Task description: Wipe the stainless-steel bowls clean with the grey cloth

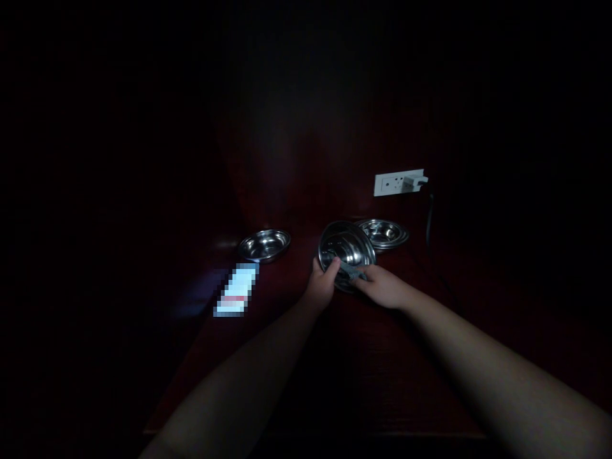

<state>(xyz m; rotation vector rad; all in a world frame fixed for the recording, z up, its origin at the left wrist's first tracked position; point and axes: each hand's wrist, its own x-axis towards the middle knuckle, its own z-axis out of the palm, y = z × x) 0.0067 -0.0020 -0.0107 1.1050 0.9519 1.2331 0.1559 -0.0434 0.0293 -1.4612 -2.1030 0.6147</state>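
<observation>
In the head view, a steel bowl (351,241) is between the person's two hands, tilted with its mouth toward them. The left hand (322,285) grips its near left edge, the thumb over the rim; the right hand (382,285) pinches a grey cloth (352,272) at the near rim, partly inside the bowl. Behind to the right, shallow dishes (385,236) seem nested on the dark red surface (306,357); another dish (264,245) lies well left, just beyond a lit phone (238,290).
</observation>
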